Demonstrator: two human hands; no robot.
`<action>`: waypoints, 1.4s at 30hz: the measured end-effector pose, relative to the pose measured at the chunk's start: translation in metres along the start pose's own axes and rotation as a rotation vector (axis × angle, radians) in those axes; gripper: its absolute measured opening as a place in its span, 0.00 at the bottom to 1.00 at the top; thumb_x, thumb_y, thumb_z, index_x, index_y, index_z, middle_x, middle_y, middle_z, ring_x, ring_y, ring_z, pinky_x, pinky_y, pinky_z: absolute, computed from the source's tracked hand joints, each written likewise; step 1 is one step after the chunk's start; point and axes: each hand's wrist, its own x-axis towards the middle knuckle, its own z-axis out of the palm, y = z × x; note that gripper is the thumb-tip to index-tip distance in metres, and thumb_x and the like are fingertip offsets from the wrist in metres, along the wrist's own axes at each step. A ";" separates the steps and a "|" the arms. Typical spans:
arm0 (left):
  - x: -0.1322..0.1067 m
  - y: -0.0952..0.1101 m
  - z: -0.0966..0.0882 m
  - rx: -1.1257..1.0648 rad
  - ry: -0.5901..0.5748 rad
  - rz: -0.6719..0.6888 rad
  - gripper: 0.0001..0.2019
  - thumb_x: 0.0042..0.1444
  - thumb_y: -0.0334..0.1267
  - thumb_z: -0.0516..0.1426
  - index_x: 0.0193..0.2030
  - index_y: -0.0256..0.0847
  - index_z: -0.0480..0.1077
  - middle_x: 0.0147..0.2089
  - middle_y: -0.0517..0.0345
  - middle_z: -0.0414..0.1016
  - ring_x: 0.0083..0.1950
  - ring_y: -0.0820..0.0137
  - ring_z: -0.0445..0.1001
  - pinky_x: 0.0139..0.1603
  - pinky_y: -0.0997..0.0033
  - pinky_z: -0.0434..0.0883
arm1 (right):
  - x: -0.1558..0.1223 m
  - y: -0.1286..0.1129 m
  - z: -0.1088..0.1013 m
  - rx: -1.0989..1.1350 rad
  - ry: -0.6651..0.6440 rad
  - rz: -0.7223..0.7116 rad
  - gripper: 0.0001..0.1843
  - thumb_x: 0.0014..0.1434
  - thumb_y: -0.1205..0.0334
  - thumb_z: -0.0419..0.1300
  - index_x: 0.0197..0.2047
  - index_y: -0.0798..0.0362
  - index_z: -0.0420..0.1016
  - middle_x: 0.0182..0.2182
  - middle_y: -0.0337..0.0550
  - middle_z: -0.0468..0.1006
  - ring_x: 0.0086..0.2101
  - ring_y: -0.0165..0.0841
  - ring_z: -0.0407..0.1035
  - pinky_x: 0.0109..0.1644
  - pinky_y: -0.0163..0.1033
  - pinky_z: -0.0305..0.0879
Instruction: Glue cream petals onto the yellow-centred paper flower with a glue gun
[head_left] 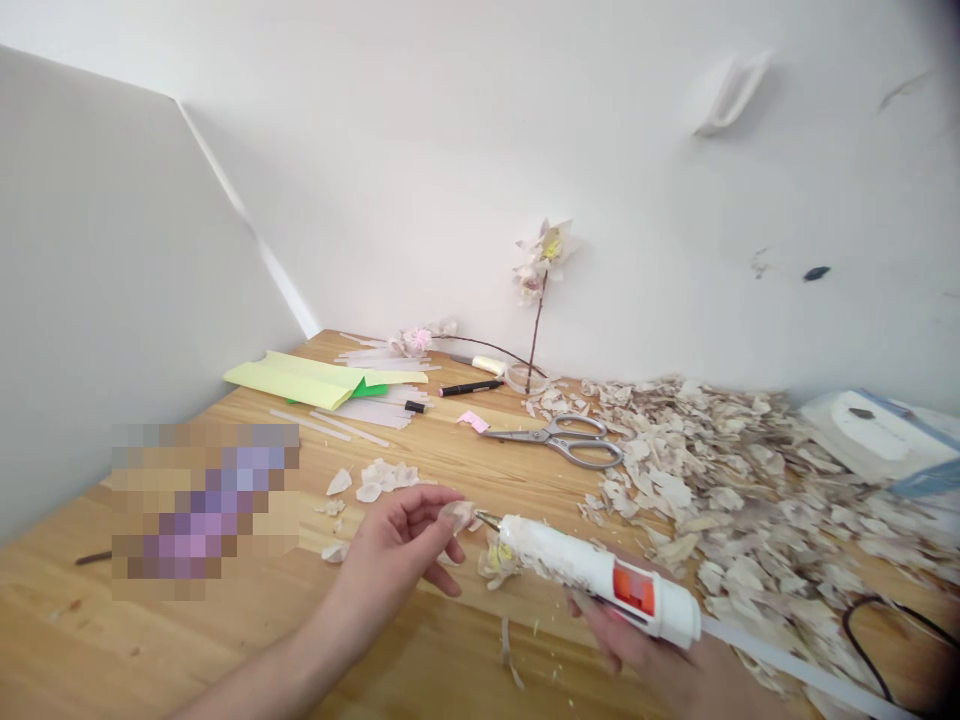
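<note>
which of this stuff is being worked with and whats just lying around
In use: glue gun in the right hand; pale petal at the left hand; small yellow-centred flower by the nozzle.
Lying about: steel scissors, yellow paper, marker pen, glue sticks, petal heap.

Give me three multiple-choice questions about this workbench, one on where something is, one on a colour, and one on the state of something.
1. Where do the steel scissors lie?
A. On the yellow paper
B. Beside the petal heap
C. In the left hand

2. What colour is the body of the glue gun in the right hand?
A. Green
B. Black
C. White

3. How does the artificial flower at the back stand?
A. Upright on its stem
B. Flat on the table
C. Leaning on the scissors

Answers:
1. B, the scissors' handles reach the heap's edge.
2. C, the gun's body shows white.
3. A, its stem rises straight up by the wall.
</note>
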 end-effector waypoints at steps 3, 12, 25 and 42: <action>0.000 0.000 0.000 -0.002 -0.004 0.007 0.14 0.44 0.42 0.62 0.36 0.35 0.72 0.24 0.60 0.71 0.26 0.74 0.69 0.18 0.77 0.73 | 0.000 0.001 0.001 0.007 -0.017 0.002 0.18 0.52 0.44 0.54 0.23 0.46 0.75 0.18 0.38 0.73 0.24 0.35 0.70 0.31 0.34 0.69; -0.001 0.001 0.001 0.012 0.006 0.001 0.16 0.43 0.42 0.62 0.37 0.34 0.73 0.21 0.62 0.69 0.24 0.74 0.69 0.17 0.76 0.74 | 0.002 0.001 0.001 0.026 -0.045 0.017 0.19 0.53 0.43 0.53 0.24 0.48 0.73 0.18 0.37 0.72 0.24 0.33 0.69 0.29 0.32 0.67; -0.002 0.002 0.001 0.029 0.011 -0.006 0.17 0.42 0.44 0.62 0.38 0.35 0.74 0.21 0.61 0.69 0.24 0.73 0.69 0.17 0.75 0.74 | -0.003 0.007 0.006 0.007 0.052 0.081 0.17 0.50 0.45 0.55 0.23 0.48 0.73 0.18 0.39 0.73 0.28 0.38 0.71 0.31 0.35 0.69; -0.003 0.003 0.002 0.047 0.017 -0.017 0.18 0.43 0.44 0.61 0.39 0.34 0.73 0.20 0.61 0.69 0.22 0.73 0.69 0.17 0.75 0.73 | 0.000 -0.001 0.004 -0.008 0.069 0.049 0.18 0.51 0.44 0.54 0.26 0.49 0.74 0.18 0.39 0.73 0.29 0.38 0.71 0.32 0.36 0.69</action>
